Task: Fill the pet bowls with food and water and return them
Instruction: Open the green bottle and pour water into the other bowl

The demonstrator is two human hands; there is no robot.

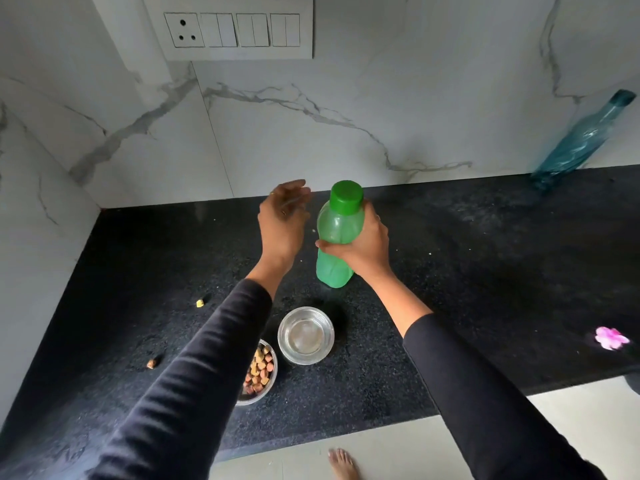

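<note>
Water comes next, by the look of it: your right hand (360, 242) is wrapped around the middle of the green bottle (337, 237), which stands upright on the black counter (485, 271) with its green cap (346, 195) on. Your left hand (282, 216) hovers just beside the cap, fingers loosely spread and holding nothing. The 2 bowls sit nearer you: the clear bowl (306, 336) just in front of the bottle, with whether it already holds water hard to tell, and the kibble bowl (259, 372) beside it, partly hidden under your left sleeve.

If the clear bowl needs filling, keep the right hand firm on the bottle while the left twists the cap off, so the base does not skid. Bring the mouth low over the clear bowl before you tilt, and pour slowly; the kibble sits close enough to catch a splash.
</note>
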